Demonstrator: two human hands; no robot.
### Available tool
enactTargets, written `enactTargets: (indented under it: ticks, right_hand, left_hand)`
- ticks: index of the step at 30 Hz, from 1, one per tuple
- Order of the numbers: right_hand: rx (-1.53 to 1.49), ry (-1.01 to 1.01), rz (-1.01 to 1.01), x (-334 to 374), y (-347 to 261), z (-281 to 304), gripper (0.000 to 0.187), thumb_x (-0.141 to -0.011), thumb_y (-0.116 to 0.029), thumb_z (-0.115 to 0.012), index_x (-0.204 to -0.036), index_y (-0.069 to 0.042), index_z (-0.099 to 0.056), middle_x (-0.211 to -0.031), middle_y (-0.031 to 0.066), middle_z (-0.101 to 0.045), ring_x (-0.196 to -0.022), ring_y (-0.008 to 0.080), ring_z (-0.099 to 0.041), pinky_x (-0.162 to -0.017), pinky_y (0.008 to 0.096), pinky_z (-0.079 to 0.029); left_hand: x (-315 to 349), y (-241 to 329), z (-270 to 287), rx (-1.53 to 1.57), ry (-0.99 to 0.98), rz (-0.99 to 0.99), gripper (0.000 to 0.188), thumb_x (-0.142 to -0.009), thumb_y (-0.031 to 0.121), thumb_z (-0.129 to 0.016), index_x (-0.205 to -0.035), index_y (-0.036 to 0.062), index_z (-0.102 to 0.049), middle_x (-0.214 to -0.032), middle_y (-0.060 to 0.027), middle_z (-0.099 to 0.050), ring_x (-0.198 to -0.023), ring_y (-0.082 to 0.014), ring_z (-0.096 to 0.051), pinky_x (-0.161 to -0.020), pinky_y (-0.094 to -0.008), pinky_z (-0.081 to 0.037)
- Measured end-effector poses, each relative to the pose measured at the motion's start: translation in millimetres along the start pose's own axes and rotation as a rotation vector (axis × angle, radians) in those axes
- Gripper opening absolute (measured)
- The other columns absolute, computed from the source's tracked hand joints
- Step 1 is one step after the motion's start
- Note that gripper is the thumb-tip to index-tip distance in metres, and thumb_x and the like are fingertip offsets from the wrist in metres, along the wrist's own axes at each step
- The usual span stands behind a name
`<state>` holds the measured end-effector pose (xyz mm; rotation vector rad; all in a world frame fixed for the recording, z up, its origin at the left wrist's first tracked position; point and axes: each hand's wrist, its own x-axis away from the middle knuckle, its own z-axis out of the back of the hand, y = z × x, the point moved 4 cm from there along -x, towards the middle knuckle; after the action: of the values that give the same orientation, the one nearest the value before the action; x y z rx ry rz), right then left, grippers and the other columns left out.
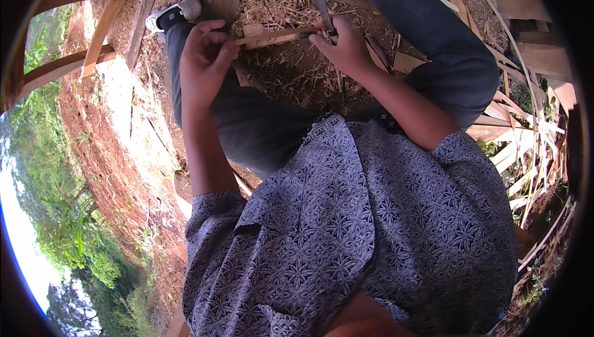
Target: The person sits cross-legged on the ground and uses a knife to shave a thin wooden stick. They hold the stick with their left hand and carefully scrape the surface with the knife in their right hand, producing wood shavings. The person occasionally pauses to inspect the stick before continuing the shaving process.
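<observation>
A pale strip of split wood or bamboo (272,38) spans the gap between my hands, above ground strewn with shavings. My left hand (205,62) pinches its left end between thumb and fingers. At the other end, my right hand (344,45) is closed around a knife with a grey, curved blade (322,2). The blade rises from the fist, pointing away from me. The strip's right end meets the fingertips of this hand; its exact contact with the knife is hidden. A small dark piece (304,35) shows beside those fingertips.
Curly shavings (272,3) cover the ground between my outstretched legs. Long split strips (523,164) lie heaped at the right. Wooden planks (105,25) stand at the upper left, with a red earth slope (105,151) and greenery beyond.
</observation>
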<state>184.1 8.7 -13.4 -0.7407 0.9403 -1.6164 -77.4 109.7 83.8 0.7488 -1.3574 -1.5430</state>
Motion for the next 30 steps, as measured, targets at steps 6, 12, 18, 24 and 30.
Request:
enactTargets:
  ticks: [6, 12, 18, 24, 30]
  right_hand:
    - [-0.195, -0.410, -0.255, -4.1, -38.9, 13.9, 0.038, -0.094, -0.032, -0.075, -0.118, -0.005, -0.065, -0.094, 0.0039, -0.072, -0.063, 0.0074, -0.061, -0.056, 0.0256, -0.049]
    - [-0.554, -0.586, -0.440, 19.0, -63.9, -0.4, 0.032, -0.098, -0.024, -0.070, -0.118, 0.000, -0.064, -0.089, 0.0036, -0.071, -0.056, 0.0053, -0.056, -0.049, 0.0225, -0.046]
    - [-0.588, -0.400, -0.636, 7.0, -32.6, -29.1, 0.024, -0.099, -0.021, -0.067, -0.111, -0.001, -0.064, -0.091, 0.0056, -0.071, -0.067, 0.0122, -0.067, -0.055, 0.0257, -0.051]
    - [-0.297, -0.624, -0.651, -3.4, 2.9, -58.6, 0.027, -0.096, -0.030, -0.071, -0.104, -0.004, -0.068, -0.086, 0.0039, -0.071, -0.062, 0.0104, -0.061, -0.054, 0.0279, -0.051]
    - [-0.042, -0.633, -0.509, -14.0, 17.2, -44.5, 0.049, -0.109, -0.039, -0.043, -0.144, -0.005, -0.050, -0.083, 0.0052, -0.061, -0.051, 0.0128, -0.056, -0.048, 0.0287, -0.048]
  left_hand:
    - [17.9, 33.4, 16.3, -0.036, 0.009, -0.070, 0.037, -0.099, 0.000, -0.063, -0.134, -0.0024, -0.050, -0.096, -0.0066, -0.065, -0.089, -0.0138, -0.067, -0.082, -0.0278, -0.058]
    - [7.5, 0.3, 7.1, 0.286, 0.241, -0.011, 0.039, -0.102, 0.010, -0.063, -0.137, -0.0004, -0.048, -0.115, -0.0131, -0.067, -0.099, -0.0184, -0.069, -0.088, -0.0311, -0.059]
    - [60.6, -69.5, -94.5, 0.490, 0.059, 0.615, 0.050, -0.109, 0.045, -0.044, -0.137, 0.0029, -0.048, -0.117, -0.0125, -0.063, -0.094, -0.0206, -0.067, -0.083, -0.0365, -0.055]
    - [82.8, -96.7, -138.6, 0.703, 0.013, 0.764, 0.035, -0.109, 0.040, -0.044, -0.099, 0.0096, -0.057, -0.072, 0.0002, -0.051, -0.055, -0.0125, -0.048, -0.050, -0.0303, -0.042]
    - [80.6, -106.1, -145.9, 0.938, 0.143, 0.838, 0.027, -0.108, 0.031, -0.040, -0.093, 0.0119, -0.052, -0.059, 0.0026, -0.037, -0.046, -0.0112, -0.033, -0.042, -0.0304, -0.030]
